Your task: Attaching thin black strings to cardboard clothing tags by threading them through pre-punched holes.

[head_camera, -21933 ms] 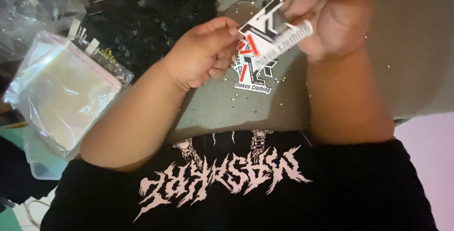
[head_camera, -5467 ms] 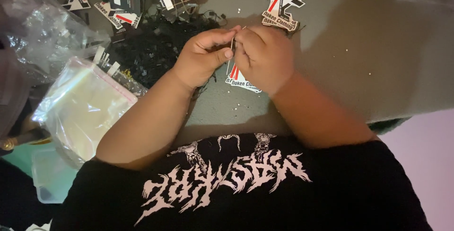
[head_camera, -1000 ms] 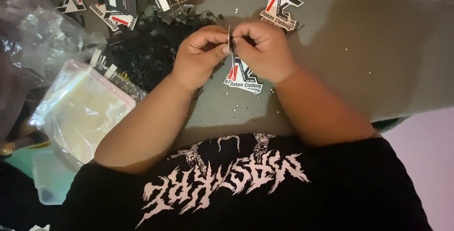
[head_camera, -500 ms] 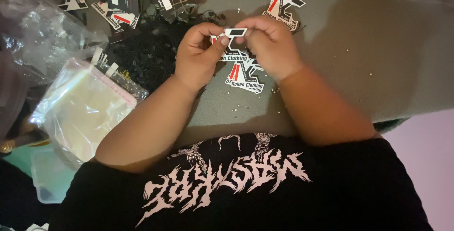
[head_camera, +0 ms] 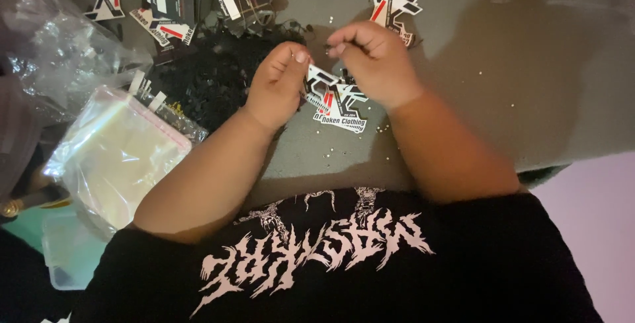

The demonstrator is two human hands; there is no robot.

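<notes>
- Die-cut tag (head_camera: 316, 80): black, white and red card, held just above the grey table (head_camera: 463, 98), pinched at its left edge and directly over a second, matching tag (head_camera: 340, 108) lying flat on the surface
- Left hand (head_camera: 278, 85): curled narrow, thumb and forefinger closed on the held tag
- Right hand (head_camera: 377, 62): closed into a loose fist, fingertips pinching a small dark piece (head_camera: 329, 48) just above the tag; what that piece is cannot be told
- Pile of black fasteners (head_camera: 211, 78): loose heap just left of the left hand, touching more tags (head_camera: 159, 5) at the far edge
- Clear plastic bags (head_camera: 116, 154): stacked at the table's left side, well apart from the hands
- Risk: the pinched piece looks very small, so a slackened grip could drop it among the pale specks (head_camera: 380, 126) scattered on the table; a hard pull could also bend the thin card
</notes>
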